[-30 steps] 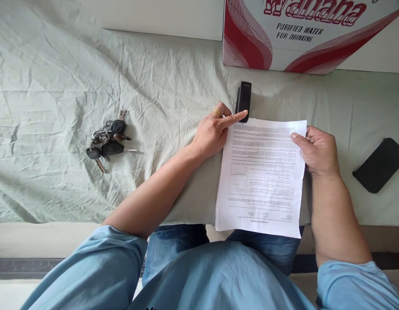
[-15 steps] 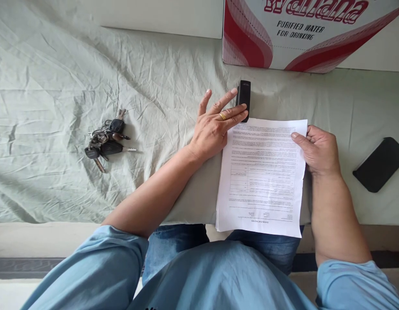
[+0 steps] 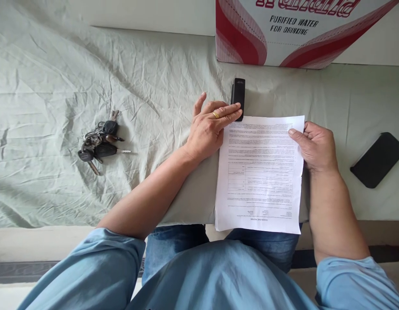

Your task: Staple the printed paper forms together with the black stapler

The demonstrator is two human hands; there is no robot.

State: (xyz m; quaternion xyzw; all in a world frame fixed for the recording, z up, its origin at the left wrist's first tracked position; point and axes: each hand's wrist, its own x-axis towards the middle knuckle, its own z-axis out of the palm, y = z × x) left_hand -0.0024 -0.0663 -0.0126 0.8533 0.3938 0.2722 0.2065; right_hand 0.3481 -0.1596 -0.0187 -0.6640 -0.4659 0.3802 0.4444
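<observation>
A stack of printed papers (image 3: 260, 172) lies on a pale green sheet (image 3: 57, 86), its near end hanging over the edge above my lap. My right hand (image 3: 316, 146) grips the stack's right edge, thumb on top near the far corner. My left hand (image 3: 207, 127), wearing a gold ring, lies flat with its fingers stretched out. Its fingertips rest at the stack's far left corner, just in front of a small black stapler (image 3: 238, 94) that stands right behind the papers.
A bunch of keys with black fobs (image 3: 99, 144) lies to the left on the wrinkled sheet. A black phone (image 3: 377, 159) lies at the right. A red-and-white drinking-water carton (image 3: 283, 38) stands at the back.
My left hand went from pointing with one finger to spread fingers, then settled flat on the papers' far left corner. My right hand kept its grip.
</observation>
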